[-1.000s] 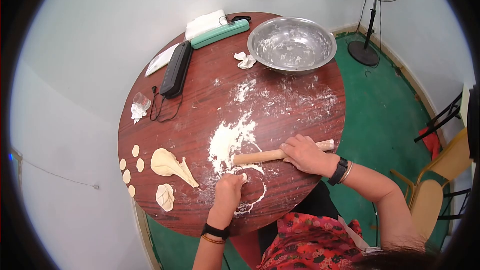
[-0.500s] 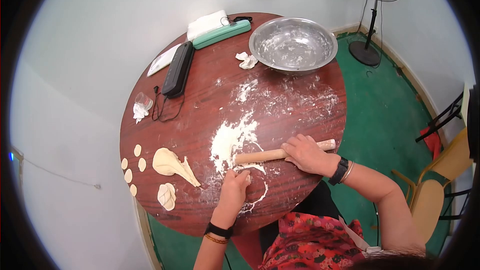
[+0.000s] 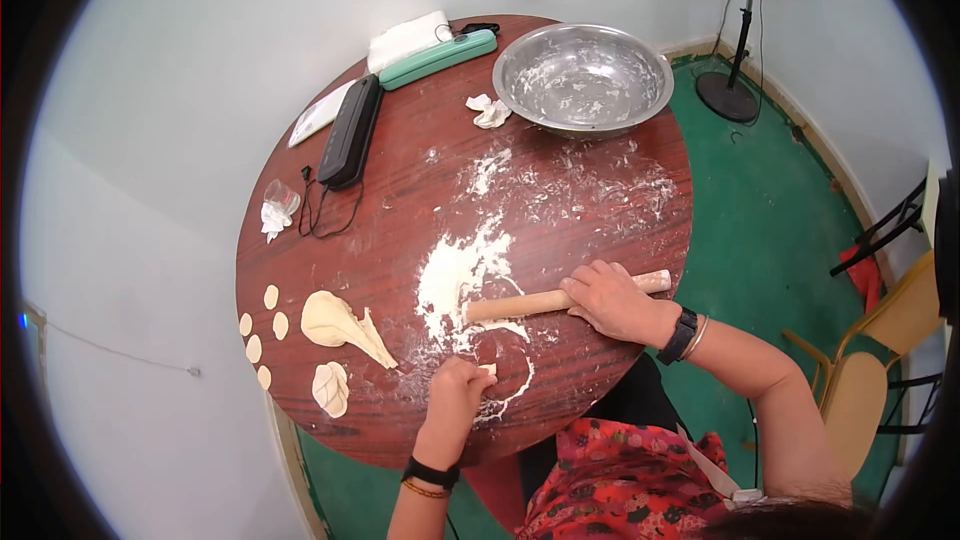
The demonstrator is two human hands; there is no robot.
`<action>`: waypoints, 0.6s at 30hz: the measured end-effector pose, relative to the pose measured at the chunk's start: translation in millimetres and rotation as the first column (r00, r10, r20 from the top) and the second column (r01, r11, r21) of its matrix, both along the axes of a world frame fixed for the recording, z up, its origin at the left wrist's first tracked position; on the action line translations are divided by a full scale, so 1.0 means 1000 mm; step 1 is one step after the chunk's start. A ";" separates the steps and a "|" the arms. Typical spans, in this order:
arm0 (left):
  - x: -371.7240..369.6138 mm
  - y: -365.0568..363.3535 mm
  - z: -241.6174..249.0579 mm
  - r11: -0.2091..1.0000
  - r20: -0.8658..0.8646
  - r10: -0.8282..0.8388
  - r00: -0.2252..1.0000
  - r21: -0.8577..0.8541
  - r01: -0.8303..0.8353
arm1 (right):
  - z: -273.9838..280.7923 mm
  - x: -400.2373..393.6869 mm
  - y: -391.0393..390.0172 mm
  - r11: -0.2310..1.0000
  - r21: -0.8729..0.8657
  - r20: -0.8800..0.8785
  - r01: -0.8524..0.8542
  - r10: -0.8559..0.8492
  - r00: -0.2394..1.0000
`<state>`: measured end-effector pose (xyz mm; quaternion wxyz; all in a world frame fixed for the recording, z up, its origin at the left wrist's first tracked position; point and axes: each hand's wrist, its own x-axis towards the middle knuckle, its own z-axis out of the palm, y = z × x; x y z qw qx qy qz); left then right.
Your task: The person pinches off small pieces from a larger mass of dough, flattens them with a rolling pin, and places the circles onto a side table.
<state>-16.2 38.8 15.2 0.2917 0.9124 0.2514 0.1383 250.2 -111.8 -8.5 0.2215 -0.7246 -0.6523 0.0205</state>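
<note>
My right hand (image 3: 612, 302) is closed over the right part of a wooden rolling pin (image 3: 515, 307), which lies across the table at a slight slant. Below the pin's left end, my left hand (image 3: 455, 392) pinches a small piece of dough (image 3: 489, 369), mostly covered by the fingers. Loose flour (image 3: 445, 285) is heaped beside the pin, and a thin flour ring marks the wood near my left hand. To the left lie a large dough lump (image 3: 335, 323) with a drawn-out tail and a stack of flat dough rounds (image 3: 330, 389).
Several small dough pieces (image 3: 280, 325) lie at the left edge of the round table (image 3: 400, 180). Farther back are a steel basin (image 3: 585, 80), a black sealer-like device (image 3: 351, 135) with a cord, a green case (image 3: 438, 59), a clear cup (image 3: 283, 196) and crumpled tissue (image 3: 489, 112).
My left hand has shifted slightly down and left, away from the pin, and the dough piece at its fingertips now shows. The right hand stays on the rolling pin.
</note>
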 end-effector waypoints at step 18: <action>0.002 -0.016 -0.001 0.999 0.086 0.019 0.996 0.037 -0.022 | 0.006 0.002 0.001 0.999 -0.041 -0.021 -0.029 0.029 0.999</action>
